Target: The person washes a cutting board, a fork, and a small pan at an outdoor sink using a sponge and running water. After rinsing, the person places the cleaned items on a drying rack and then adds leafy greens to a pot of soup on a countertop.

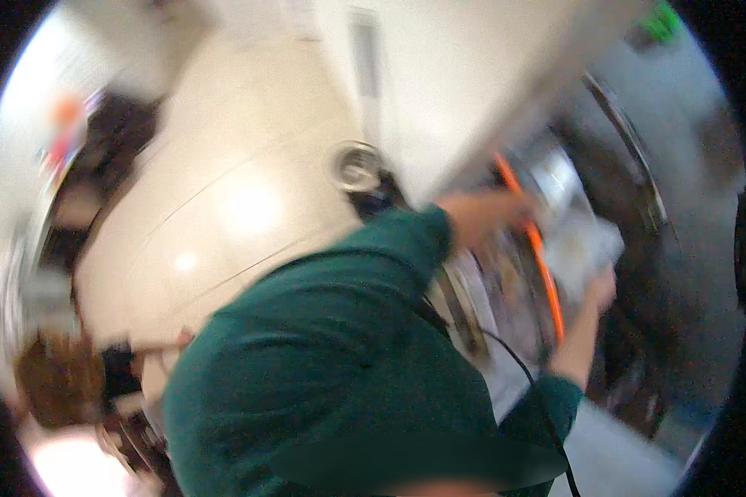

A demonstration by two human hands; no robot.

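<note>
My right hand [603, 289] grips the lower edge of a whitish, partly see-through crumpled bag or sheet [575, 251]; blur hides which. My left hand [516, 208] is beside the bag's left side, across a bright orange strip [546, 273]. Blur hides whether its fingers hold anything. A shiny pale item [556, 177] lies just above the bag. Under my forearms, left of the orange strip, are blurred mixed items [510, 279]. Both arms reach to the right out of dark green sleeves [385, 242].
A thin black cable [525, 366] hangs by my right sleeve. Above my left arm are a large white panel [435, 74] and a round metallic object [357, 166]. Pale tiled floor [211, 155] spreads leftward. Another person [59, 379] is at lower left.
</note>
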